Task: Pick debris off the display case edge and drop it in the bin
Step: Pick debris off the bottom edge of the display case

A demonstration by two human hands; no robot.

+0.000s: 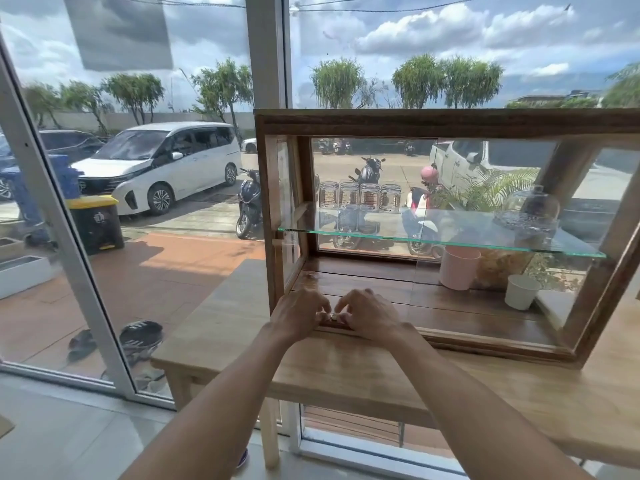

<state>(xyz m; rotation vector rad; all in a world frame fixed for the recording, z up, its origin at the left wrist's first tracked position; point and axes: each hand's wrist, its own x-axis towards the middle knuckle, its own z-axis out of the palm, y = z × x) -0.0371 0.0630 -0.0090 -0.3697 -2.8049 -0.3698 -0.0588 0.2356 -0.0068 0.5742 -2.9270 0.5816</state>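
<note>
Left hand (300,315) sits at the display case (446,121) front lower edge, fingers curled down, tips meeting the right hand's at one spot. Between them is the debris (333,317), a small pale bit lying on the edge rail near the case's left corner. Left grip is bunched tight at the debris; can't tell if it actually pinches it. Right hand (367,315) mirrors it, fingertips pressed together at the same bit, hold unclear too. Both hands probably crowd in because the bit is tiny and sits in the rail groove, so nails are needed to work it loose. Debris is too small to read a long axis or heading. Case stands on the wooden bench (346,368), open towards the person. No indoor bin visible.
</note>
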